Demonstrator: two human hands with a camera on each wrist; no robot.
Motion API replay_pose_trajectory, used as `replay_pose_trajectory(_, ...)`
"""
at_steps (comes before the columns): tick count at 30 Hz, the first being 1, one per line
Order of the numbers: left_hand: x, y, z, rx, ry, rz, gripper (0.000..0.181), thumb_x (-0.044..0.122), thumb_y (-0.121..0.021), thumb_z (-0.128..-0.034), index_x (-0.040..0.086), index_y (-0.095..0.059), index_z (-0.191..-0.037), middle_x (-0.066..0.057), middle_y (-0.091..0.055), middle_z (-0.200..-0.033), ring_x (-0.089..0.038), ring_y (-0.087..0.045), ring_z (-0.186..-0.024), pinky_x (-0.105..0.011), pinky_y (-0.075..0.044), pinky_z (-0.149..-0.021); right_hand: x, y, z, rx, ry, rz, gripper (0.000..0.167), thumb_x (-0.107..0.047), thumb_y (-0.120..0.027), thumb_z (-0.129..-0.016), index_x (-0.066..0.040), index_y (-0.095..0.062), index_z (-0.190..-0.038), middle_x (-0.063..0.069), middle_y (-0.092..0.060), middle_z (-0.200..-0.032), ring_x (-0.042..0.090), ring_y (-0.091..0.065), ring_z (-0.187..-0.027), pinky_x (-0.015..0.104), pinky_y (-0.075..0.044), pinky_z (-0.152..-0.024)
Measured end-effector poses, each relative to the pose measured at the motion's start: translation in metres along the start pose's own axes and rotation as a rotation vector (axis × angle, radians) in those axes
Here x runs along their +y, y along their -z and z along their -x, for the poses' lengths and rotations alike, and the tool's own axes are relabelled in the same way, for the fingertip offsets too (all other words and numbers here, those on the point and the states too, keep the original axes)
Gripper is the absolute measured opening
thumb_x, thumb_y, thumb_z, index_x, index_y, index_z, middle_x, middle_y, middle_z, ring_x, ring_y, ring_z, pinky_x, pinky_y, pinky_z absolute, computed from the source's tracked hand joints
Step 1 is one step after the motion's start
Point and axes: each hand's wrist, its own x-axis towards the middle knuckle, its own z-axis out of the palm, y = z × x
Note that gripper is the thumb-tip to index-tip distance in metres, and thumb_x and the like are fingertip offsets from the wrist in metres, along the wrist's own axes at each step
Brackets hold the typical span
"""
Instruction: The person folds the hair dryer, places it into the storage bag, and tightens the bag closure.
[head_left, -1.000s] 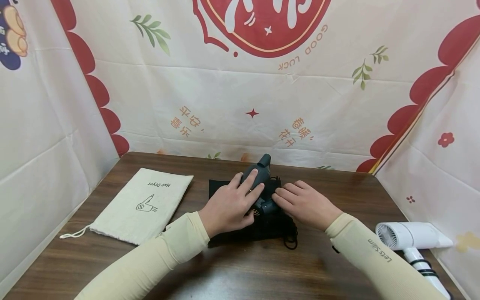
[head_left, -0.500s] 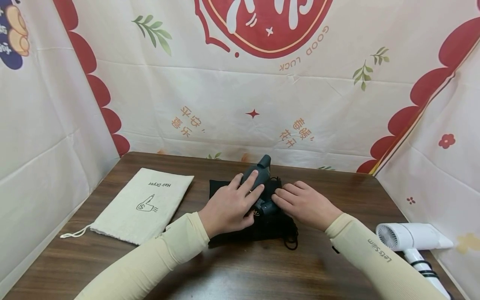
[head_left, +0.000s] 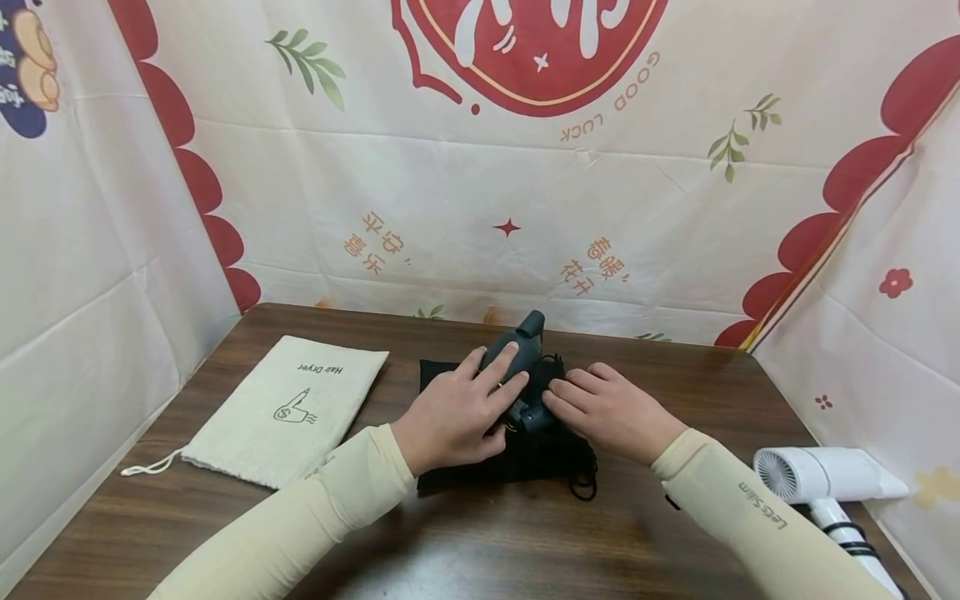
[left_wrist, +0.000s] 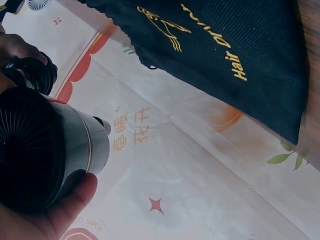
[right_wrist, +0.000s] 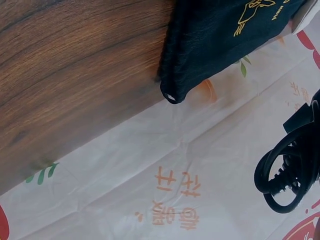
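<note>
Clearly, the left hand (head_left: 453,417) was nearer to the dark hair dryer (head_left: 529,354), its fingers spread over the barrel and its thumb pressed against the side in a firm grip. Across from it at 3 o'clock, the right hand (head_left: 611,412) had its fingers curled about the bundled black cord (right_wrist: 297,165), though their tips were hidden. From the left fingers the barrel ran toward 1 o'clock, nozzle foremost; from the right it lay toward 10.

Beneath, the black pouch (left_wrist: 220,55) lay flat on the table (head_left: 622,537), its gathered mouth (right_wrist: 167,65) facing about 3 o'clock, so barrel and mouth were out of line. The dryer seemed raised above it (the left wrist view showed the two apart). Its handle was hard to make out, dark against dark. The right wrist view cut off the cord and showed almost nothing of the hand. Farther out, at 9 o'clock, lay a canvas bag (head_left: 288,417).
</note>
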Motion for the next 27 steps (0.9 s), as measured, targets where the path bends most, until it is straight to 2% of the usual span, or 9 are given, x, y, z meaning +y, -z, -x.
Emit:
replay_pose_trajectory(6,-0.0006,0.0012,0.0,0.021,-0.026,0.004,0.059,0.032,-0.068,-0.0835,0.008,-0.059,-0.137,-0.021,-0.044,-0.148,-0.045,-0.058,-0.116,-0.042,-0.059,-0.068,-0.0015,0.0031,0.0003,0.005,-0.001,-0.002,0.058,-0.021,-0.088,-0.073,-0.009,-0.061,-0.123,0.008,-0.065,-0.115,0.026,-0.058,-0.098,0.039,-0.047,-0.079)
replay_pose_trajectory(11,-0.0008,0.0021,0.0011,0.013,-0.046,0.013,0.058,0.031,-0.066,-0.0846,0.008,-0.06,-0.137,-0.021,-0.045,-0.148,-0.045,-0.058,-0.116,-0.043,-0.059,-0.067,-0.0032,0.0046,0.0009,-0.003,0.012,-0.009,0.061,-0.017,-0.089,-0.07,-0.009,-0.061,-0.124,0.008,-0.064,-0.116,0.026,-0.058,-0.099,0.04,-0.047,-0.081)
replay_pose_trajectory(17,-0.0028,0.0035,0.0029,-0.009,-0.103,0.035,0.057,0.031,-0.066,-0.0844,0.009,-0.06,-0.137,-0.02,-0.044,-0.149,-0.044,-0.057,-0.118,-0.043,-0.058,-0.072,-0.0068,0.0044,0.0017,0.012,0.055,0.009,0.066,-0.011,-0.091,-0.066,-0.008,-0.06,-0.124,0.007,-0.063,-0.115,0.025,-0.058,-0.1,0.039,-0.047,-0.08)
replay_pose_trajectory(24,-0.0043,0.0062,0.0031,-0.029,-0.156,0.03,0.058,0.032,-0.068,-0.0835,0.011,-0.06,-0.137,-0.019,-0.044,-0.149,-0.043,-0.057,-0.118,-0.042,-0.057,-0.078,-0.0095,0.005,0.0004,0.015,0.081,0.025,0.058,-0.007,-0.086,-0.074,-0.008,-0.059,-0.125,0.007,-0.061,-0.117,0.026,-0.057,-0.1,0.039,-0.048,-0.08)
replay_pose_trajectory(27,-0.0046,0.0071,0.0031,-0.033,-0.178,0.043,0.058,0.031,-0.068,-0.0835,0.011,-0.06,-0.137,-0.018,-0.044,-0.149,-0.042,-0.057,-0.119,-0.042,-0.057,-0.081,-0.0096,0.0032,0.0003,0.045,0.107,0.028,0.036,-0.003,-0.067,-0.09,-0.007,-0.059,-0.125,0.007,-0.061,-0.117,0.026,-0.057,-0.099,0.04,-0.048,-0.079)
